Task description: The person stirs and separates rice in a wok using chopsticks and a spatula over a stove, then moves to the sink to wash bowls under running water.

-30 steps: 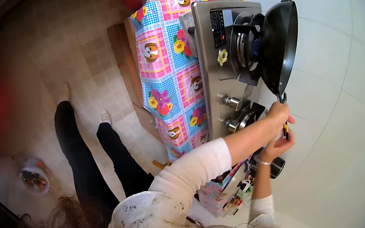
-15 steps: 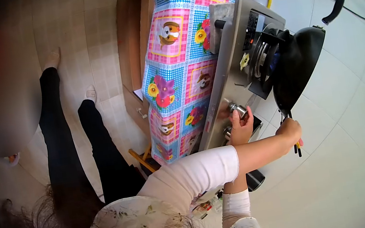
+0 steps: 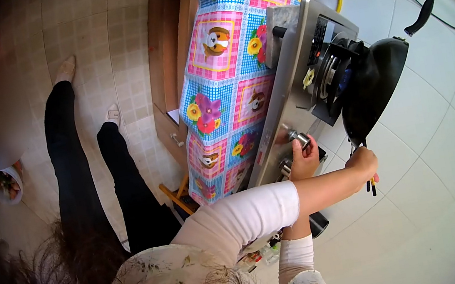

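Nearby, the right hand [image 3: 305,163] pinches a knob [image 3: 297,136] at twelve o'clock, while the left hand [image 3: 363,164] grips a pan [image 3: 376,85] stretching toward one.

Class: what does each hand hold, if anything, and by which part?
Left hand: the wok, apparently by its handle. Right hand: a stove knob, by its outer end.

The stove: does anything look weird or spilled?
No spill stands out. The stove looks tipped, probably because the view is turned sideways. Also, the left forearm crosses over the right one, while the right hand is at a knob.
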A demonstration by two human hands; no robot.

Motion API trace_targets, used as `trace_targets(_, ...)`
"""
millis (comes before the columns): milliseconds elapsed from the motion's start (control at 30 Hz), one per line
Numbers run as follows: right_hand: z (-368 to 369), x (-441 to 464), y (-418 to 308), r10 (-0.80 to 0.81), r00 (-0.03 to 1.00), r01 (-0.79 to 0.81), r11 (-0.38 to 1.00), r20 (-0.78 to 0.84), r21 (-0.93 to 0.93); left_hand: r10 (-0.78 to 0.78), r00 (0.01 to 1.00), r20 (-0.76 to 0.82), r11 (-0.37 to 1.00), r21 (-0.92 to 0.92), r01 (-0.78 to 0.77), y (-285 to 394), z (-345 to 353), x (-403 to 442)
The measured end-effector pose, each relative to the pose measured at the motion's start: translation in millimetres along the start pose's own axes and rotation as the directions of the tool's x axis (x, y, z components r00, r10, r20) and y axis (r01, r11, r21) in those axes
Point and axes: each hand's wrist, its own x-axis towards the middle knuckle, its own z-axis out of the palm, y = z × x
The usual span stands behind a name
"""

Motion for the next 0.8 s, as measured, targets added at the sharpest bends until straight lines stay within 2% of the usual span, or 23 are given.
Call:
trace_targets(600,-1.5,-0.3,1.3,-0.015,0.999,0.014,1.0,0.029,0.021,-0.046,0.998,-0.036,0.999,0.024,0.047,7.7,-2.9,-7.3)
trace_targets(700,-0.4,-7.6,-3.4,0.03,0.999,-0.029,0.999,-0.022,0.032,-0.054,0.997,-0.055,0.998,0.029,0.056,11.0,-3.9,-10.6)
trace_targets(800,-13.5,-19.3,22.5,-0.075,0.971,0.081,0.997,-0.229,0.018,-0.068,0.993,-0.096,0.994,0.079,0.075,19.1,-7.2,-21.0)
